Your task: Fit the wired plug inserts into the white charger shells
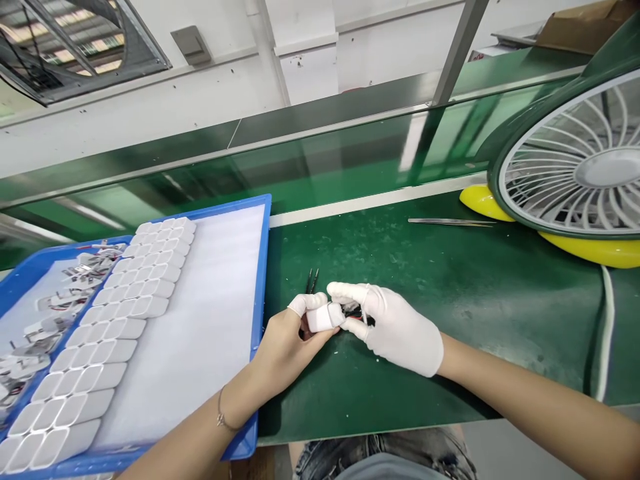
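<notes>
My left hand (285, 347), with a white cover on a fingertip, is closed around a small white plastic housing (320, 319). Two thin dark prongs (312, 281) stick up behind its fingers; what they belong to is hidden. My right hand (395, 327), in a white glove, has its fingers closed at the housing's right end, around a small part with red and black wires (356, 313). The fingers hide most of that part, and whether it sits inside the housing I cannot tell. Both hands are just above the green bench (450, 293).
On the left, a blue tray (266, 260) holds rows of white housings (113, 330) on a white sheet. Beside it, another blue tray (30, 260) contains wired white parts (63, 300). Metal tweezers (445, 221) lie near a fan (580, 160) at right, its cable (607, 333) running forward.
</notes>
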The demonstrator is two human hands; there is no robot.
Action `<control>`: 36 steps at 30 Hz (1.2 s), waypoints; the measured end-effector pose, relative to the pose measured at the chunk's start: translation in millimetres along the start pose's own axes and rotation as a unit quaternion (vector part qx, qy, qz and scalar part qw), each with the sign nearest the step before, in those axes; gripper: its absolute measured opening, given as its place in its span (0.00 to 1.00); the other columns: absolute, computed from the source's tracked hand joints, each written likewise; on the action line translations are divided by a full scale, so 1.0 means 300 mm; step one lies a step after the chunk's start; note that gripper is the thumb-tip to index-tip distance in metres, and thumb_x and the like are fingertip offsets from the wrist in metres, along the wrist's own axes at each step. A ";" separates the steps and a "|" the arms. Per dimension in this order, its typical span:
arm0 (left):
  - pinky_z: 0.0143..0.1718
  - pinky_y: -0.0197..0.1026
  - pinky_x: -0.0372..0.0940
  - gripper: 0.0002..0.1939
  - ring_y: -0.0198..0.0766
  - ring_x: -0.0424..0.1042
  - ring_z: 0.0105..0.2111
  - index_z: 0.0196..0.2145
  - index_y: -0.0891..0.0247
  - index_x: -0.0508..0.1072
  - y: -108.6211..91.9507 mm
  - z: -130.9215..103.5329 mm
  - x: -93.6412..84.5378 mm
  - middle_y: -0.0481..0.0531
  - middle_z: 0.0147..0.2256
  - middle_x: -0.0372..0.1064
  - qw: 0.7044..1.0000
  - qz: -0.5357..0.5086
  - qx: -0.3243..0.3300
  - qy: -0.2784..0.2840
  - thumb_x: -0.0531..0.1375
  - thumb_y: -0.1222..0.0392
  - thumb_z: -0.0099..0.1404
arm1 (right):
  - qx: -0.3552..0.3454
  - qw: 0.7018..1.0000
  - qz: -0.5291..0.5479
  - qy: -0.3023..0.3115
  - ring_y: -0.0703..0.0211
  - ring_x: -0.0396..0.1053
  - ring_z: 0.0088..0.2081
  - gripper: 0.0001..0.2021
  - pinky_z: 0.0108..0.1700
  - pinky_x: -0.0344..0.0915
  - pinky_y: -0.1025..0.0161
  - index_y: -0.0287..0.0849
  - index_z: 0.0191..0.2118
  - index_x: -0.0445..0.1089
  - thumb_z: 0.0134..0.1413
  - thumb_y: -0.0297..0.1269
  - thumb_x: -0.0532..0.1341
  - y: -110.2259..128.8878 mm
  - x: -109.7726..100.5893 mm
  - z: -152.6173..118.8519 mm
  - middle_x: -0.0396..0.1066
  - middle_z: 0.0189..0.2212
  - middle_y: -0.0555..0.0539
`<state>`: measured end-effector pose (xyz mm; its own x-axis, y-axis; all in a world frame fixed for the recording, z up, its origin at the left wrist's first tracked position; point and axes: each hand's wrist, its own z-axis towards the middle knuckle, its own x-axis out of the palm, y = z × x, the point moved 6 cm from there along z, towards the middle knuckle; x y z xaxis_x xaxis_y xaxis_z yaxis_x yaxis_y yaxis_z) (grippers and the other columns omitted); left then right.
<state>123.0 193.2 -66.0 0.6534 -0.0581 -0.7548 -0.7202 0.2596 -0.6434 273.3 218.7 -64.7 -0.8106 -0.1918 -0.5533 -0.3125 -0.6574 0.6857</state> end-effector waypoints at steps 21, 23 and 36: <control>0.24 0.33 0.66 0.12 0.30 0.69 0.22 0.37 0.61 0.65 -0.028 0.016 -0.084 0.45 0.26 0.73 0.950 -0.269 -0.049 -0.152 0.65 0.61 0.59 | -0.029 0.989 0.088 -0.114 0.52 0.69 0.44 0.28 0.45 0.71 0.50 0.46 0.55 0.59 0.49 0.36 0.67 -0.005 -0.014 -0.012 0.65 0.49 0.41; 0.22 0.32 0.64 0.13 0.29 0.68 0.21 0.36 0.61 0.63 -0.027 0.023 -0.058 0.45 0.25 0.72 0.934 -0.320 -0.094 -0.129 0.65 0.60 0.58 | -0.062 0.985 0.077 -0.142 0.53 0.69 0.43 0.29 0.42 0.73 0.53 0.44 0.54 0.58 0.47 0.34 0.68 0.026 0.023 -0.007 0.64 0.48 0.40; 0.16 0.32 0.62 0.16 0.29 0.65 0.16 0.32 0.60 0.62 -0.040 0.031 -0.018 0.45 0.23 0.69 0.933 -0.337 -0.124 0.005 0.66 0.53 0.57 | -0.056 0.984 0.085 -0.145 0.56 0.75 0.43 0.17 0.46 0.73 0.59 0.47 0.48 0.68 0.51 0.31 0.67 0.041 -0.007 -0.003 0.77 0.41 0.47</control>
<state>130.1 199.5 -53.0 0.9762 -0.1371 -0.1681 -0.1789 -0.0707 -0.9813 271.6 210.4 -55.5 -0.9586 -0.1008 -0.2664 -0.1168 -0.7138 0.6906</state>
